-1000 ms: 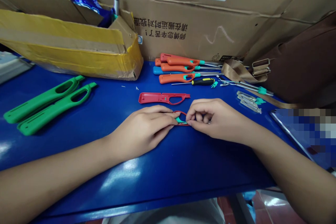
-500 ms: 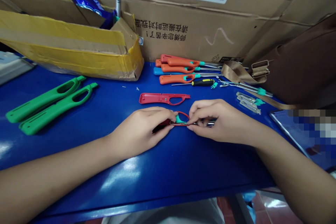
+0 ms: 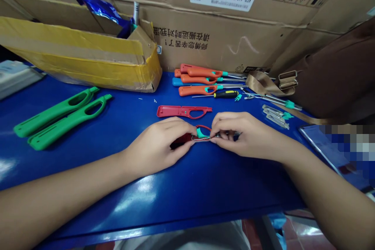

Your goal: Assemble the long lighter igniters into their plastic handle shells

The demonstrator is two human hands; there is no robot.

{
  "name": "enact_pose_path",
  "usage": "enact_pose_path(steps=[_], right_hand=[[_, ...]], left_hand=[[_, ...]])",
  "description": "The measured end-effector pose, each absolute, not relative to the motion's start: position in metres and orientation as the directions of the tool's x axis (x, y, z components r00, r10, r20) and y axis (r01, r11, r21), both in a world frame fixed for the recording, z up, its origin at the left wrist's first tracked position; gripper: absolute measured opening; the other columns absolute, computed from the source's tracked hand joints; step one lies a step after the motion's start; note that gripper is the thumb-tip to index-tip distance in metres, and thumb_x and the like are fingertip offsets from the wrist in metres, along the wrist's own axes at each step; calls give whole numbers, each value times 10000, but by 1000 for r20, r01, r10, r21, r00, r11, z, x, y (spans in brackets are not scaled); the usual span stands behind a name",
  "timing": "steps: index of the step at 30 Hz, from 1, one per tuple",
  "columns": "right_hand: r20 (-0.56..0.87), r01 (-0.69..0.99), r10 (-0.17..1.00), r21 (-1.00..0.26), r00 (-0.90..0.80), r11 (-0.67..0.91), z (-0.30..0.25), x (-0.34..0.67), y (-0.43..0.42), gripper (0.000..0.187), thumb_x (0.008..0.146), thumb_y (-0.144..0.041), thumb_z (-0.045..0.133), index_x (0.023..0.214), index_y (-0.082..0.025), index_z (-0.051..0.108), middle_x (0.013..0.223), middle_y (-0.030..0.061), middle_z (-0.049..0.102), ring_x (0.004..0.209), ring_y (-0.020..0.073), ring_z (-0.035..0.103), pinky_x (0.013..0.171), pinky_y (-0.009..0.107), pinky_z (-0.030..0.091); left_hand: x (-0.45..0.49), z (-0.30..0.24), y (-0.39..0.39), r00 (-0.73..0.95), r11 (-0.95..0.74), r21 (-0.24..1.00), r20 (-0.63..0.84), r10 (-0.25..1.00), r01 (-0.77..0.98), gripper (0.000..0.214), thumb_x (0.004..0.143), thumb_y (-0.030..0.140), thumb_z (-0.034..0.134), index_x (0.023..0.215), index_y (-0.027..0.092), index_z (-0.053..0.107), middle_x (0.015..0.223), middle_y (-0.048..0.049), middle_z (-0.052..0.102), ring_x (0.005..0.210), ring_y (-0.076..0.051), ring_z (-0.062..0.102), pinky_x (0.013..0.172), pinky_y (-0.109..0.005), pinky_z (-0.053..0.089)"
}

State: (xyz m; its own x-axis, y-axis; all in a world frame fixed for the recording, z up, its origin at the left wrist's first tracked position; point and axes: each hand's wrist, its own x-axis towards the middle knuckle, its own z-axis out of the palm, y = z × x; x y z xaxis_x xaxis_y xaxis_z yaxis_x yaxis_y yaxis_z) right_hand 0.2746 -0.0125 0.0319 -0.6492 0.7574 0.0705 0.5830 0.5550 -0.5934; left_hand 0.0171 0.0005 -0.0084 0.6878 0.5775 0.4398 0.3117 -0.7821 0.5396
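Both hands meet over a red lighter body (image 3: pixel 202 133) with a teal trigger, lying on the blue table (image 3: pixel 181 187). My left hand (image 3: pixel 159 144) is closed around its red handle end. My right hand (image 3: pixel 243 134) pinches the other end, where a metal tube shows between the fingers. A loose red half-shell (image 3: pixel 183 111) lies just beyond the hands, flat on the table.
Two green half-shells (image 3: pixel 63 116) lie at the left. Several finished orange lighters (image 3: pixel 202 80) and a screwdriver (image 3: pixel 225 94) sit at the back, metal tubes (image 3: pixel 275 111) to the right. A yellow-taped carton (image 3: pixel 79 58) and big cardboard boxes (image 3: pixel 234 19) close off the back; a brown bag (image 3: pixel 336 70) at right.
The red lighter body has been lifted slightly and more of its handle shows under my left hand. A metal tube now shows in my right fingers. The view shifted a little.
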Motion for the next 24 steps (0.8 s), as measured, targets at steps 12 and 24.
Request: enact_pose_path(steps=[12, 24], right_hand=[[94, 584, 739, -550, -667, 597, 34, 277, -14, 158, 943, -172, 618, 882, -168, 763, 908, 53, 702, 717, 119, 615, 640, 246, 461], [83, 602, 745, -533, -662, 594, 35, 279, -13, 149, 933, -146, 625, 860, -164, 753, 915, 43, 699, 767, 121, 644, 712, 245, 475]], left_hand=[[16, -12, 2, 661, -826, 469, 517, 544, 313, 124, 924, 160, 677, 979, 195, 783, 1082, -57, 785, 1002, -201, 740, 901, -340, 591], [16, -13, 3, 685, -841, 452, 513, 517, 296, 147, 945, 157, 660, 1022, 184, 783, 1090, -52, 778, 1000, -188, 729, 902, -315, 587]])
